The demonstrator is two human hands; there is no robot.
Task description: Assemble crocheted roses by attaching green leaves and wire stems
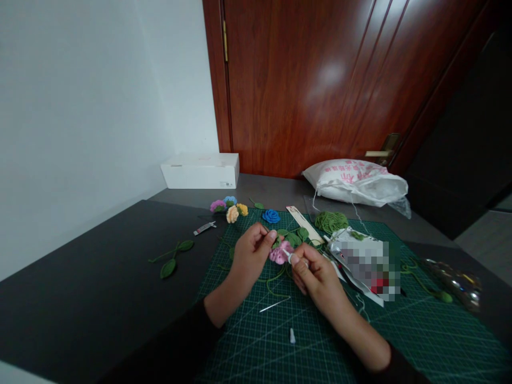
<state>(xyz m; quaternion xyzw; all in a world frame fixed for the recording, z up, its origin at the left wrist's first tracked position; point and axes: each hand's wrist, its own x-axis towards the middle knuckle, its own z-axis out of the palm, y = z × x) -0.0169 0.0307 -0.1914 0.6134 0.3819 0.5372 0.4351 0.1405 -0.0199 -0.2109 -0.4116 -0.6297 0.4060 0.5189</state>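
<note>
My left hand point(253, 250) pinches the thin stem of a pink crocheted flower point(279, 253), close beside its petals. A small glue tube with a white nozzle point(288, 257) is held in my right hand point(316, 271), its body mostly hidden by the fingers. The nozzle tip meets the flower's edge; whether it presses in, I cannot tell. Green crocheted leaves point(294, 238) sit just behind the flower. Below the hands, a needle point(274, 304) threaded with green yarn and a small white cap point(292, 336) lie on the green cutting mat point(248, 341).
Finished crocheted flowers point(232, 214), a blue rose point(271, 216) and a small tube point(204, 228) lie farther back. Green yarn point(332, 222), a ruler point(304, 225) and a silvery packet point(358, 261) are right. Behind stand a white box point(202, 172) and white sack point(354, 181). Leaves point(170, 266) lie left.
</note>
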